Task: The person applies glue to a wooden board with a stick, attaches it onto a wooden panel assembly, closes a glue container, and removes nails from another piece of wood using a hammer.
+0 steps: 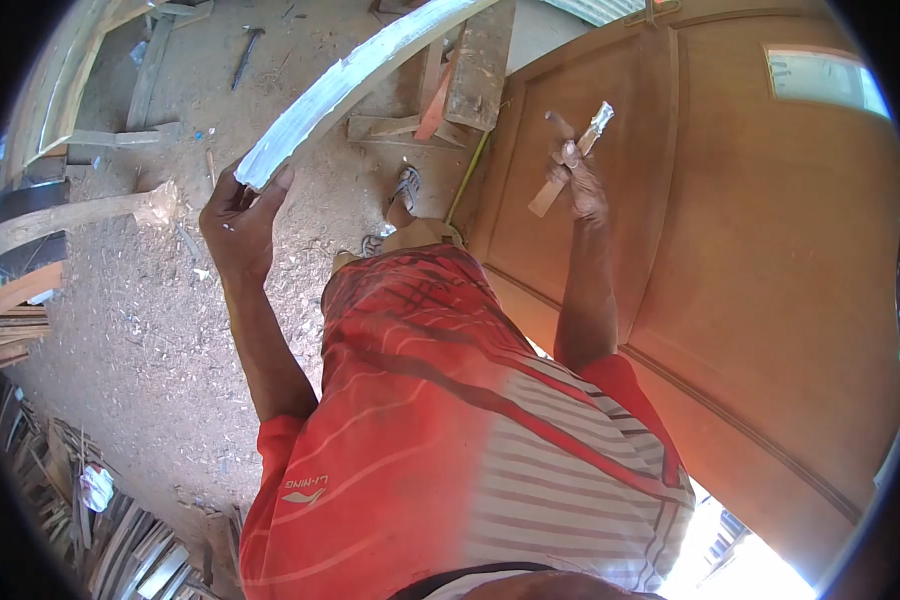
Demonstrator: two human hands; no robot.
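Note:
My left hand (242,225) grips the near end of a long wooden strip (345,85), thumb on one side and fingers on the other. White paste, like glue, coats the strip's upper face, and its far end runs out of view at the top. In my right hand (582,185) is a short flat wooden stick (546,198), closed between thumb and fingers, with one finger pointing out. A lump of the white paste covers the stick's upper tip. The stick is held apart from the strip.
A large brown panelled wooden door (770,220) stands close on the right. Ahead is a wooden bench (480,65). A hammer (248,58) lies on the dirt floor (160,320). Scrap wood (135,560) is piled at lower left, with a curved timber (70,220) above it.

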